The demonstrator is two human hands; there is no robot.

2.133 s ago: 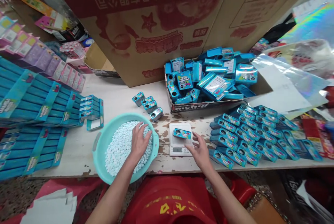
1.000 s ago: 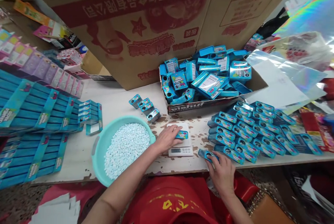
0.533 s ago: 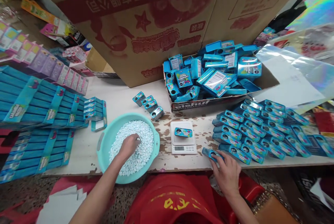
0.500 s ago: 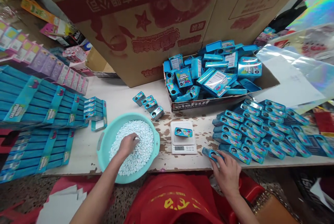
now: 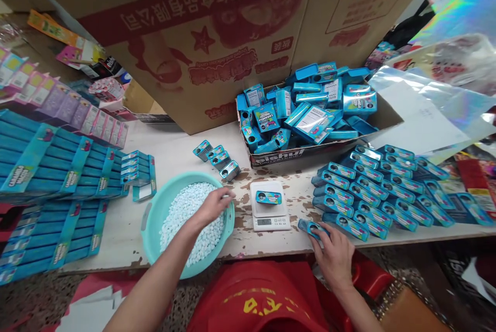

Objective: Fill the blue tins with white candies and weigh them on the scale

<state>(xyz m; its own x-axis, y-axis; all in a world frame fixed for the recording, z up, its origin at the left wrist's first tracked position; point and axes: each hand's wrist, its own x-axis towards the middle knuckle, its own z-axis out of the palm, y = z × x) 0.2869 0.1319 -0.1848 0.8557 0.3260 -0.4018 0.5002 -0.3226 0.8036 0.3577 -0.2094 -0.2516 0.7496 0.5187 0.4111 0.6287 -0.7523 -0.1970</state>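
Note:
My left hand (image 5: pixel 215 206) is above the right side of a mint-green bowl (image 5: pixel 149 241) of small pale candies (image 5: pixel 180 213). Its fingers are pinched together, and what they hold is too small to make out. On the white scale (image 5: pixel 270 223) lies one blue candy box (image 5: pixel 268 198), a round hole at its left end. To the right of the scale, my right hand (image 5: pixel 333 254) grips another blue box (image 5: pixel 312 228) near the table edge. Rows of similar blue boxes (image 5: pixel 368 192) stand just beyond that hand.
An open carton (image 5: pixel 287 158) heaped with blue boxes sits behind the scale, before a large cardboard box (image 5: pixel 232 27). Several small blue boxes (image 5: pixel 219 156) stand behind the bowl. Stacked blue packs (image 5: pixel 73 167) fill the left side. Clear plastic sheets (image 5: pixel 437 79) lie at right.
My left hand has risen out of the candies and moved right, toward the bowl's rim. My right hand still grips its box. The whole view has shifted slightly.

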